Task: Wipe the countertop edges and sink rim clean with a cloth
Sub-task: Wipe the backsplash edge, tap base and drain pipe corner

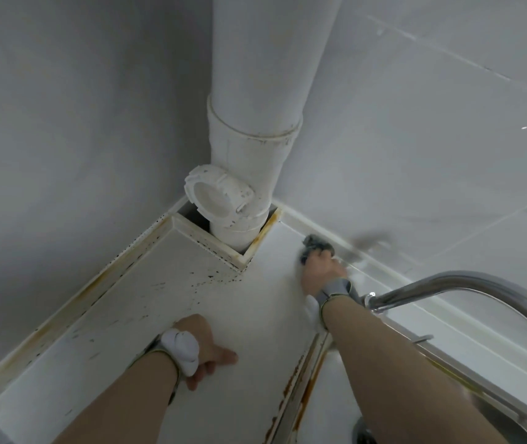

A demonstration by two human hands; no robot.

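From the head camera, the white drain pipe [255, 139] stands in the corner where two grey tiled walls meet, dropping through a square cut-out in the white countertop [172, 302]; a round capped side opening [214, 200] juts from the pipe just above the cut-out; the raised strip around that cut-out and the strip running left of the pipe along the wall carry brown and rusty stains, and dark specks are scattered over the countertop just in front of the pipe.

Right of the pipe, close to the back edge of the countertop, the right hand [321, 270] has its fingers curled round a dark grey cloth [315, 246], pressing it down on the surface just beside the raised back edge; the hand and cloth are blurred; a grey strap wraps the wrist.

Nearer the camera than the pipe and slightly left of it, the left hand [204, 344] rests on the countertop, fingers curled under against the surface and thumb stuck out to the right; it holds nothing; a white band wraps its wrist.

Well to the right of the pipe, a chrome tap [448, 285] arches over the sink [329, 408], whose rim [307, 376] shows rust-brown staining; a metal drain [364, 432] sits at the bottom edge.
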